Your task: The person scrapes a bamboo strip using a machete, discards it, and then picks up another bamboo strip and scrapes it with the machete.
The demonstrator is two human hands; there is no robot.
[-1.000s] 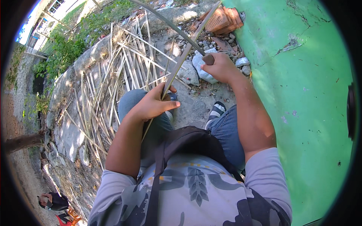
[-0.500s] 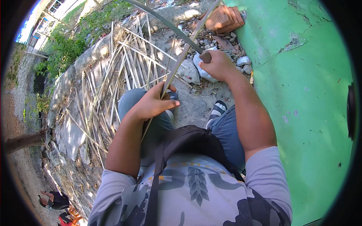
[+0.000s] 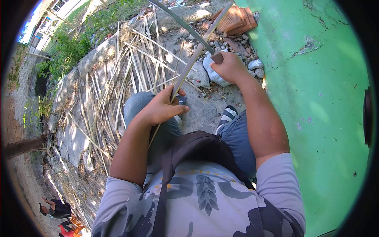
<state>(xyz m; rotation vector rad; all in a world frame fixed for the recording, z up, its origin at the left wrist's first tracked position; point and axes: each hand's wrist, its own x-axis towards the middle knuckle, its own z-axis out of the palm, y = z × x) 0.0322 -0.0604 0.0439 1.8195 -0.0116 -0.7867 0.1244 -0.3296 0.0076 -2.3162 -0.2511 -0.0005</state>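
Left hand [image 3: 164, 106] on a pale strip, right hand [image 3: 231, 68] on a blade's handle

Curled round the long pale strip [image 3: 193, 59], the left hand has its fingers closed on the near part, with the thumb pointing off to the right. From there the strip runs up and away to the right, over the stony ground, while a thin tail drops below the hand along the left thigh of the jeans [image 3: 136, 106]. The right hand is clamped on the brown handle [image 3: 217, 58] of a long, dark, curved blade [image 3: 179, 24], which reaches up to the left and leaves the view at the top edge. Blade and strip cross just beyond the handle — whether they touch, I cannot tell.

Left of the knees a heap of similar strips [image 3: 134, 63] lies crisscrossed on the ground. Beyond the feet sit a whitish stone [image 3: 215, 75] and a greyer one [image 3: 198, 75], side by side, with stacked orange-brown tiles [image 3: 237, 21] farther off. A cracked green surface [image 3: 316, 118] fills the right side. Another person [image 3: 59, 208] is at the lower left — well apart from the work, near something red and orange [image 3: 75, 228].
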